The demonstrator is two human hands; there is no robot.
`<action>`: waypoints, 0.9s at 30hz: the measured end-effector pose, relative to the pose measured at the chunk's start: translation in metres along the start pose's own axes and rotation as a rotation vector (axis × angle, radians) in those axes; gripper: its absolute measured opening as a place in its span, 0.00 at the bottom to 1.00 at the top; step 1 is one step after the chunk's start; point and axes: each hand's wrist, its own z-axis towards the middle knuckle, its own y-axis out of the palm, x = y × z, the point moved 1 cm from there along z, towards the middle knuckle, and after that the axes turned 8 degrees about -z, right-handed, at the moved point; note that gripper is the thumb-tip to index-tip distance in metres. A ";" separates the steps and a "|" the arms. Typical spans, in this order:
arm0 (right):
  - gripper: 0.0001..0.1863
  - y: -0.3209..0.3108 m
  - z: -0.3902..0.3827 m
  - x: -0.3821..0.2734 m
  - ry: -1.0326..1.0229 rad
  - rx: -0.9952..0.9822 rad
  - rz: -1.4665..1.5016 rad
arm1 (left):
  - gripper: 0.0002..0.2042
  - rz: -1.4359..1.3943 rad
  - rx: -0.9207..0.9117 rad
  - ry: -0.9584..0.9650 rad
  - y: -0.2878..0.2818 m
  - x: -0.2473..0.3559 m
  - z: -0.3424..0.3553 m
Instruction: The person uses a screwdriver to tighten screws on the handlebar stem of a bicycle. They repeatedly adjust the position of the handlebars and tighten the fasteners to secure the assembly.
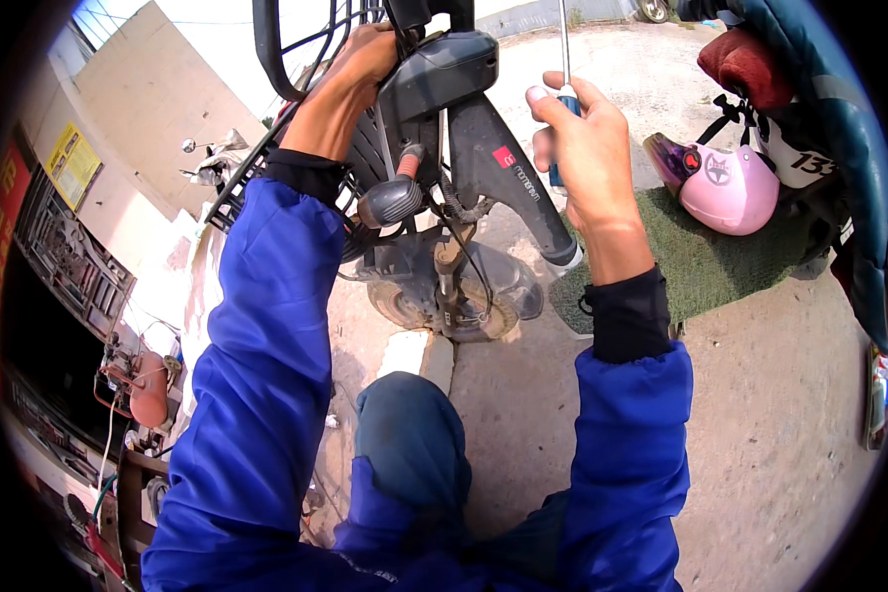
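Note:
In front of me is a dark electric scooter whose front housing sits high in the view. My left hand reaches in between that housing and the black wire basket; its fingers are mostly hidden behind the parts. Held upright in my right hand is a screwdriver with a blue handle, its thin metal shaft pointing up past the top edge. The fingers close round the handle, apart from the scooter. Below the housing, a dark oval lamp hangs from a reddish stem beside the frame panel.
A pink helmet rests by the green footboard mat on the right, near a dark blue padded cover. The scooter's front wheel stands low ahead, by a pale block. A reddish tank is at left.

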 end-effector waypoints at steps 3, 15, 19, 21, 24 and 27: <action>0.27 -0.012 0.003 -0.002 -0.021 0.083 0.055 | 0.18 -0.089 0.065 -0.014 0.014 0.014 -0.041; 0.36 -0.050 0.017 0.015 0.068 0.117 0.286 | 0.24 -0.253 0.177 0.844 0.011 -0.019 -0.199; 0.11 -0.049 0.019 0.022 0.077 0.022 0.211 | 0.15 0.327 -0.425 1.097 0.024 -0.043 -0.259; 0.13 -0.046 0.022 0.025 0.072 0.041 0.187 | 0.16 0.385 -0.509 0.939 0.049 -0.069 -0.269; 0.13 -0.045 0.025 0.027 0.008 0.053 0.141 | 0.13 0.275 -0.565 0.802 0.081 -0.106 -0.243; 0.18 -0.051 0.027 0.022 -0.059 0.063 0.082 | 0.11 0.320 -0.595 0.702 0.113 -0.110 -0.213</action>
